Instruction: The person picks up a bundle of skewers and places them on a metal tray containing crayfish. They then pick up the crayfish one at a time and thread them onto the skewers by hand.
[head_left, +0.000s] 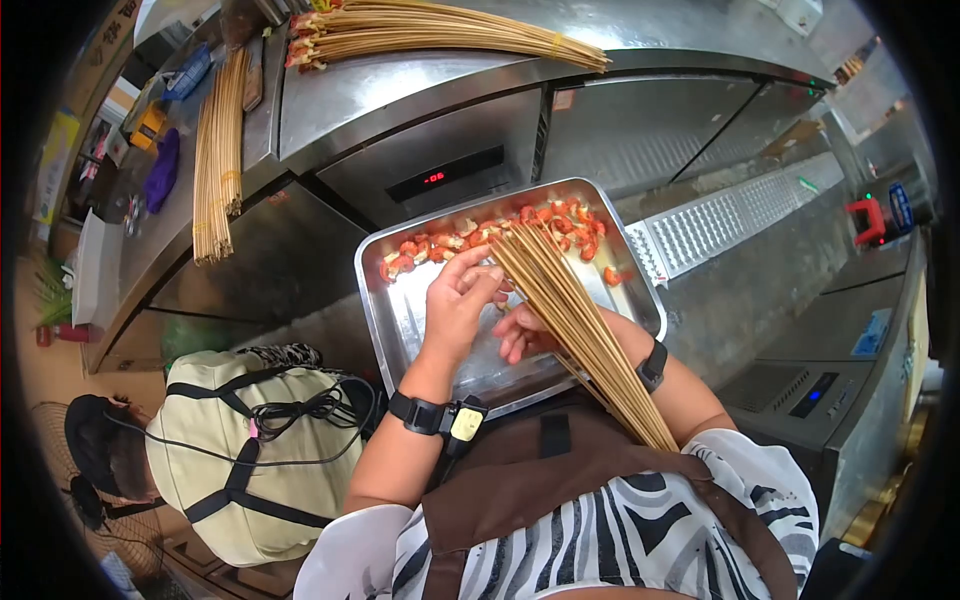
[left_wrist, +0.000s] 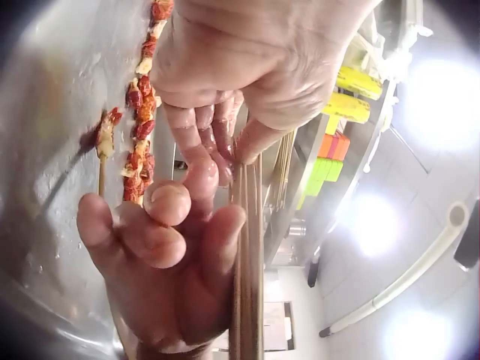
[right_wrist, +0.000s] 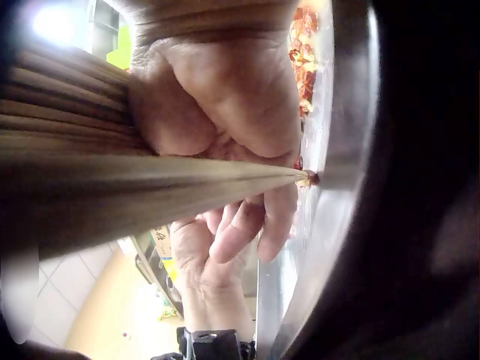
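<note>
A thick bundle of bamboo skewers (head_left: 585, 330) slants across the right forearm, its upper end over a steel tray (head_left: 372, 300). My left hand (head_left: 458, 305) pinches at that upper end with thumb and fingertips. Just below, my right hand (head_left: 528, 330) has curled fingers, with the bundle along its thumb side. A single skewer (right_wrist: 217, 182) runs along the right hand's palm side, held apart from the bundle. One red-and-white food piece (left_wrist: 107, 135) sits on its tip, over the tray floor. Similar pieces (head_left: 570, 225), like peeled crayfish tails, line the tray's far side.
A steel counter (head_left: 400, 90) behind carries a bundle of skewers with red food ends (head_left: 440, 32) and another bundle of skewers (head_left: 220, 150). At the left is another person (head_left: 250, 450) in a beige top with black straps. A perforated metal strip (head_left: 730, 220) lies beyond the tray.
</note>
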